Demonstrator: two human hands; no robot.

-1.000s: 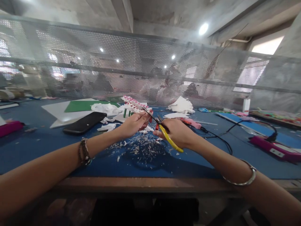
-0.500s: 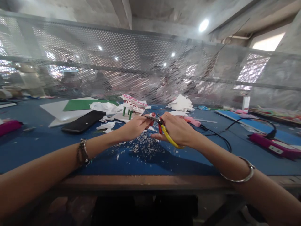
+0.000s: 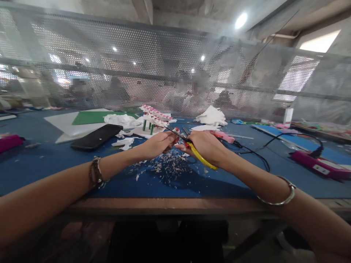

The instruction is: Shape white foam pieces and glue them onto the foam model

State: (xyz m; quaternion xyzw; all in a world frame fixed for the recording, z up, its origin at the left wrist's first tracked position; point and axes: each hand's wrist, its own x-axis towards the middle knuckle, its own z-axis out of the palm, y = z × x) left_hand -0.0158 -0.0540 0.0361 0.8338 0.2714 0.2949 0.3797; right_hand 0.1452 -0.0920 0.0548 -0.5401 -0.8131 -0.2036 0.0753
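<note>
My right hand is closed around scissors with a yellow handle; their dark blades are apart and point left. One blade reaches across the fingertips of my left hand. Those fingers are pinched on a small red and white piece, mostly hidden by the fingers and too small to name. White scraps lie scattered on the blue table below both hands. Just beyond my left hand stands a small model with green posts and a pink-and-white top.
A black phone lies left, near green and white sheets. Crumpled white paper sits at the back. To the right are a pink glue gun, its black cable and a purple power strip. A perforated screen stands behind.
The scissor blades have spread apart, and the right thumb has shifted slightly upward. My left hand keeps its pinch on the small piece. The whole view has tilted slightly.
</note>
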